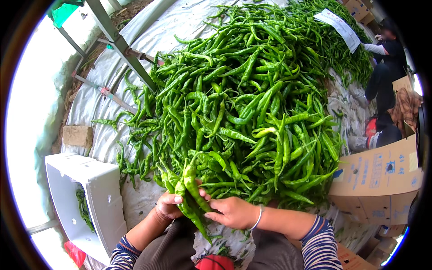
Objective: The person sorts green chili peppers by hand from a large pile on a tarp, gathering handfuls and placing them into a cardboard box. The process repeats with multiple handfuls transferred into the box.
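Observation:
A bunch of several long green peppers (pixel 189 184) is held in front of my lap, stems up and tips pointing down. My left hand (pixel 170 204) wraps around the bunch from the left, its thumb lying across the peppers. From the right, my right hand (pixel 233 212), with a bangle at the wrist, pinches the lower part of one pepper at the bunch's right side. Just beyond both hands rises a large heap of green peppers (pixel 249 111) on pale sheeting (pixel 111 81).
A white foam box (pixel 104 199) lies on its side at left with some peppers inside, near a brick (pixel 77 135). Metal poles (pixel 126 54) stand upper left. Printed cardboard boxes (pixel 378 168) are at right. A person (pixel 388 60) sits upper right beside more peppers and a white printed sheet (pixel 338 27).

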The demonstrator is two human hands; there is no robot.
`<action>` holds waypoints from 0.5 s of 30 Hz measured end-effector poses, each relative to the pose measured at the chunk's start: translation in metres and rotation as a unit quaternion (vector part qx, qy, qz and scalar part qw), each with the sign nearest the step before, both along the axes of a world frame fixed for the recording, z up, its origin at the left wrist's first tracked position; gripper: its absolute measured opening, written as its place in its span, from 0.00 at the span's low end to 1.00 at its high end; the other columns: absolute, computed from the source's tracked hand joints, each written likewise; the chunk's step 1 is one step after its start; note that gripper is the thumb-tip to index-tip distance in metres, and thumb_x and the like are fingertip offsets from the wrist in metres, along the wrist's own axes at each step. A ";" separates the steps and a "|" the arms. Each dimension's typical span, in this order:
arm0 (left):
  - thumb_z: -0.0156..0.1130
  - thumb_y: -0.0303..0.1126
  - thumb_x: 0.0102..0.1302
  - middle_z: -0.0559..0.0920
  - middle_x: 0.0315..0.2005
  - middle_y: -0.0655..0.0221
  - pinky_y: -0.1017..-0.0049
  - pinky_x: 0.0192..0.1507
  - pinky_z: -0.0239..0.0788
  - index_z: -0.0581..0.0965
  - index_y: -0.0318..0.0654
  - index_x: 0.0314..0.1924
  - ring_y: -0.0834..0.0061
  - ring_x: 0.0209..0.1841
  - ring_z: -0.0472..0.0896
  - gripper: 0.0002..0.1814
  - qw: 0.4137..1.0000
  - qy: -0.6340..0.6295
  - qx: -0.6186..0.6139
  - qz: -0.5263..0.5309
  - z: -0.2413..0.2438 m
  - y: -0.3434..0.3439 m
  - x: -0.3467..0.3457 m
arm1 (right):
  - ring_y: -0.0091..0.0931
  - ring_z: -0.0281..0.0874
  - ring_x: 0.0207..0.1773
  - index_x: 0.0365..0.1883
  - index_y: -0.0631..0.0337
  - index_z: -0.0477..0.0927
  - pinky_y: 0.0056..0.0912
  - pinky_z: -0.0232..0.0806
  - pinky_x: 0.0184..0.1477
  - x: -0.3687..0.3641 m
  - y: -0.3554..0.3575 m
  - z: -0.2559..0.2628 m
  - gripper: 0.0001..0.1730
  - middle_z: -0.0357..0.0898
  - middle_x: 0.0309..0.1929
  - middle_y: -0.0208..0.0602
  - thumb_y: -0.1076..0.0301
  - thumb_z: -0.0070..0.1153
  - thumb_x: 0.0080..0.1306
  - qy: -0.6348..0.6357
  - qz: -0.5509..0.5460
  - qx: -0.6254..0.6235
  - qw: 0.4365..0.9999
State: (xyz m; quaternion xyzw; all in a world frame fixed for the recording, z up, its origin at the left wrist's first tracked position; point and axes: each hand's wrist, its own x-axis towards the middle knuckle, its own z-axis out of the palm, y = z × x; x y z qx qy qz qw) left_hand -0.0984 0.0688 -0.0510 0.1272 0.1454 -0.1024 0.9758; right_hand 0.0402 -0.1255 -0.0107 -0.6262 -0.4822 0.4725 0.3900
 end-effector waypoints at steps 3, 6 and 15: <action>0.66 0.33 0.53 0.80 0.50 0.54 0.50 0.72 0.55 0.66 0.30 0.67 0.55 0.56 0.78 0.40 1.000 -0.024 0.012 0.003 -0.003 0.007 0.001 | 0.44 0.78 0.36 0.38 0.61 0.79 0.43 0.72 0.39 0.047 0.009 -0.002 0.09 0.80 0.34 0.47 0.64 0.55 0.70 -0.108 -0.104 0.135 0.980; 0.68 0.35 0.51 0.79 0.48 0.57 0.50 0.73 0.53 0.68 0.31 0.66 0.57 0.55 0.78 0.41 0.998 0.008 0.060 -0.027 0.001 0.012 -0.001 | 0.40 0.77 0.42 0.41 0.60 0.81 0.41 0.72 0.45 0.118 0.023 -0.019 0.07 0.80 0.37 0.44 0.70 0.54 0.67 -0.393 -0.224 0.141 0.880; 0.69 0.28 0.53 0.80 0.53 0.54 0.56 0.63 0.69 0.68 0.26 0.65 0.61 0.56 0.79 0.38 0.996 0.050 0.078 -0.013 -0.002 0.000 -0.018 | 0.40 0.73 0.43 0.33 0.57 0.76 0.50 0.66 0.50 0.166 0.047 -0.056 0.04 0.75 0.34 0.41 0.68 0.56 0.64 -0.627 -0.128 0.071 0.765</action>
